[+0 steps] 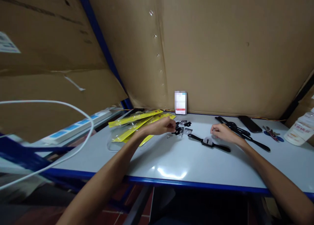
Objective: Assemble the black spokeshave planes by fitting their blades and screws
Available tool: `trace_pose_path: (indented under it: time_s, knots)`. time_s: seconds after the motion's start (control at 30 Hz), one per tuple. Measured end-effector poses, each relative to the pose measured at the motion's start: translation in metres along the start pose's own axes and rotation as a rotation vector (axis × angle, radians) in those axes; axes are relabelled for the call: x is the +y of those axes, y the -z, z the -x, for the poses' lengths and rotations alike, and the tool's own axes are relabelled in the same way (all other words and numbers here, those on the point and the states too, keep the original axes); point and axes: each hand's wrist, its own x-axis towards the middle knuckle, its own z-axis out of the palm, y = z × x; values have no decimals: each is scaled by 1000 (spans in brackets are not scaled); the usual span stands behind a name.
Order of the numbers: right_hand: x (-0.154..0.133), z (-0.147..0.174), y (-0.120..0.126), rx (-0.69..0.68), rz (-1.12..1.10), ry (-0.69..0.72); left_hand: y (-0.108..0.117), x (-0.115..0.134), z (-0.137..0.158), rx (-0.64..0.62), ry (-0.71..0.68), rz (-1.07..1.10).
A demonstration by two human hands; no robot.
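Note:
My left hand (pixel 165 125) has its fingers curled together at the left edge of a group of small black parts (pixel 187 124) and thin metal blades (pixel 188 130). What it holds, if anything, is hidden. A black spokeshave (pixel 207 142) with two handles lies in the middle of the table, a grey plate at its centre. Just above its right handle is my right hand (pixel 220 131), thumb and fingers pinched. Whatever is between those fingertips is too small to make out. Some small bits of metal (pixel 169 135) lie just below the left hand.
Yellow-edged clear plastic packs (pixel 132 125) are heaped at left. More black spokeshaves (pixel 236 129), a dark phone (pixel 250 124), keys (pixel 271 133) and a white bottle (pixel 299 128) stand or lie at right. A lit phone (pixel 181 102) leans at the back. A white cable (pixel 89 120) loops at left.

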Motion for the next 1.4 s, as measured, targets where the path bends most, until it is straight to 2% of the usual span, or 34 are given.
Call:
trace_pose_path:
  time_s: [0.07, 0.13, 0.23, 0.3, 0.43, 0.57, 0.67, 0.77, 0.87, 1.0, 1.1, 1.23, 1.4]
  knots:
    - [-8, 1, 1, 147, 9, 37, -7, 10, -3, 92, -11, 201]
    - [-21, 4, -1, 192, -39, 90, -22, 24, -10, 186, -20, 418]
    - [-43, 13, -10, 107, -171, 158, -55, 48, -22, 286, -38, 649]
    - [-54, 17, -18, 43, -248, 159, -76, 63, -28, 292, -67, 741]
    - [-57, 16, -29, 84, -340, 133, -100, 81, -32, 258, -101, 757]
    - [-47, 9, -25, 242, -402, 87, -101, 80, -31, 299, -124, 560]
    - [-39, 7, -13, 287, -156, 122, -94, 67, -30, 424, -178, 244]
    - [-32, 7, -1, 207, 83, 114, -86, 50, -30, 471, -206, 36]
    - [-27, 8, 4, 112, 138, 70, -78, 37, -29, 495, -207, -54]
    - [-25, 9, 3, 14, 186, 80, -56, 29, -24, 492, -242, -247]
    - [-24, 10, -2, -3, 208, 77, -33, 27, -18, 492, -134, -387]
    - [-22, 10, -5, -26, 208, 113, -12, 28, -9, 364, 52, -529]
    - [-26, 12, -2, -61, 219, 135, -12, 26, 0, 111, 187, -636]
